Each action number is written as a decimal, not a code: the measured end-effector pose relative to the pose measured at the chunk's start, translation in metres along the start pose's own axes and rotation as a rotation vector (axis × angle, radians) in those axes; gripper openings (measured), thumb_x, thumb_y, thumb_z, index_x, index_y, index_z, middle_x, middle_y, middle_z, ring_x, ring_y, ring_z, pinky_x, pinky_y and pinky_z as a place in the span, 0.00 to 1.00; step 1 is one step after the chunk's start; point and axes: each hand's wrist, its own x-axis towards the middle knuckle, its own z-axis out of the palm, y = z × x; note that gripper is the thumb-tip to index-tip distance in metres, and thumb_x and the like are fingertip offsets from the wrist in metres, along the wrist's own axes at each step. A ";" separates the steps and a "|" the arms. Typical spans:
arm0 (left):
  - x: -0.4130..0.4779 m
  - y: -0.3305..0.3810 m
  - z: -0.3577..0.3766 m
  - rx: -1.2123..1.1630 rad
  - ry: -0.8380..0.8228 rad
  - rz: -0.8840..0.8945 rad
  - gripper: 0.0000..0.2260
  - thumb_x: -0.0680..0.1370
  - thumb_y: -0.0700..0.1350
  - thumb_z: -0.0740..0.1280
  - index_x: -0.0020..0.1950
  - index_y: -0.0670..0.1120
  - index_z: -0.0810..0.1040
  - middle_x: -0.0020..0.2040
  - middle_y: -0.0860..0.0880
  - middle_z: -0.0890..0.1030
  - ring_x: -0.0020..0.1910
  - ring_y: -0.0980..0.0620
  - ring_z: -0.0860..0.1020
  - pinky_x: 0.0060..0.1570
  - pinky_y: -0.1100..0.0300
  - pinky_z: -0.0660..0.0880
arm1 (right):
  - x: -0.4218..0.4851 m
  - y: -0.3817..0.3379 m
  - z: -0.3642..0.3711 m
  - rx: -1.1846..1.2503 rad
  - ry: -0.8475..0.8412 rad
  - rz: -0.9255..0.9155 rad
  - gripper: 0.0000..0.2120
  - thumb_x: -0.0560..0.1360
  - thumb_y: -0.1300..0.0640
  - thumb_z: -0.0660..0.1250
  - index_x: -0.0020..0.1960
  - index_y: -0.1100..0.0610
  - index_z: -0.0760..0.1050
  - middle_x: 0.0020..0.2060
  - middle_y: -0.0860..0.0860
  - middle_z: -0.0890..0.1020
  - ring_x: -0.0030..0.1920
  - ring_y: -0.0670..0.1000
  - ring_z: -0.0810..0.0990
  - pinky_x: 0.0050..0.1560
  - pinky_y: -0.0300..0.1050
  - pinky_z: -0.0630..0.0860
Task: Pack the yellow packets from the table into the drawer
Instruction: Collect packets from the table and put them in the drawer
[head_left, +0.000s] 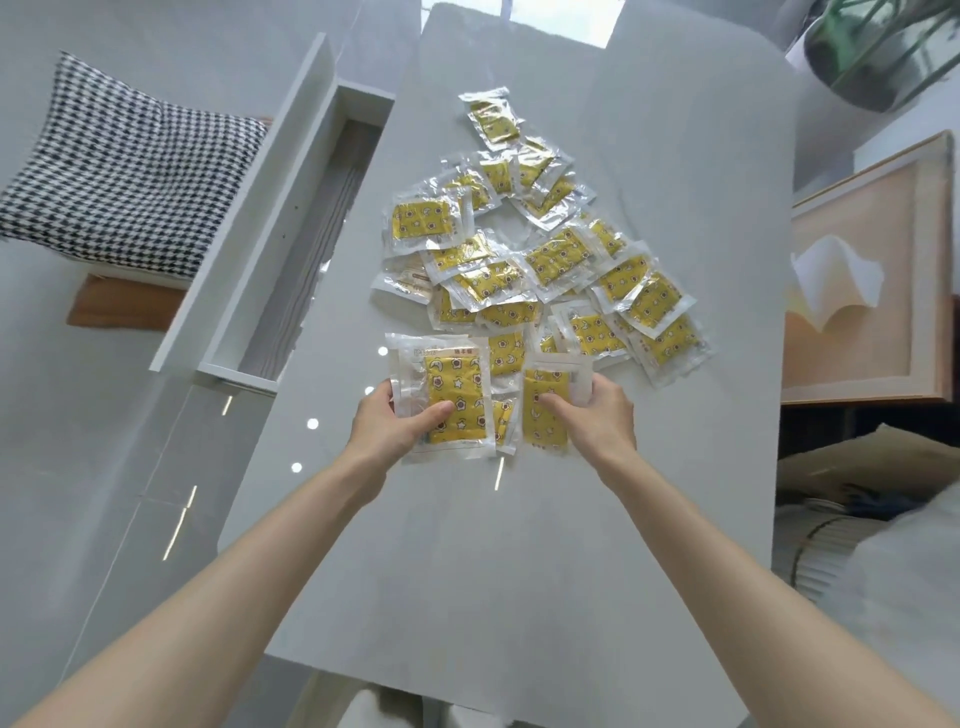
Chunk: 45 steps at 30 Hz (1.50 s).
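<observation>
Left hand (387, 423) clamps a squared-up stack of clear-wrapped yellow packets (457, 384), thumb on top, fingers underneath hidden. Probably batching for one trip. Right hand (597, 415) pinches a single yellow packet (543, 415) at the near edge of the loose pile (545, 260), mid white table (519, 545). Open white drawer (291, 234) sits off the table's left edge. Stack count and drawer contents unreadable.

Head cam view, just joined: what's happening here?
A person is gathering clear-wrapped yellow patterned packets from a loose pile on the white table. The left hand grips what looks like a small stack of them, thumb on top. The right hand holds another packet beside it, at the pile's near edge. The open white drawer stands left of the table. No yellow packets show inside it, so most of the packing is still ahead.
</observation>
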 end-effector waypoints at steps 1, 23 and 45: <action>-0.009 0.008 -0.001 -0.016 0.001 0.012 0.19 0.71 0.44 0.74 0.60 0.46 0.74 0.49 0.52 0.81 0.46 0.57 0.80 0.43 0.64 0.74 | -0.007 -0.009 -0.009 0.050 -0.015 -0.019 0.11 0.71 0.52 0.73 0.50 0.56 0.80 0.44 0.51 0.85 0.47 0.52 0.83 0.51 0.53 0.80; -0.236 0.105 -0.140 -0.161 0.178 0.257 0.17 0.72 0.41 0.74 0.58 0.43 0.75 0.46 0.50 0.83 0.39 0.61 0.82 0.34 0.71 0.76 | -0.214 -0.195 -0.095 0.320 -0.241 -0.269 0.09 0.73 0.58 0.73 0.52 0.59 0.81 0.46 0.54 0.85 0.46 0.53 0.84 0.46 0.46 0.80; -0.267 0.087 -0.458 -0.011 0.055 0.316 0.20 0.71 0.43 0.74 0.61 0.44 0.75 0.52 0.49 0.83 0.52 0.51 0.82 0.51 0.57 0.79 | -0.373 -0.323 0.147 0.481 -0.238 -0.168 0.11 0.75 0.62 0.70 0.56 0.61 0.79 0.49 0.55 0.84 0.47 0.53 0.84 0.49 0.47 0.81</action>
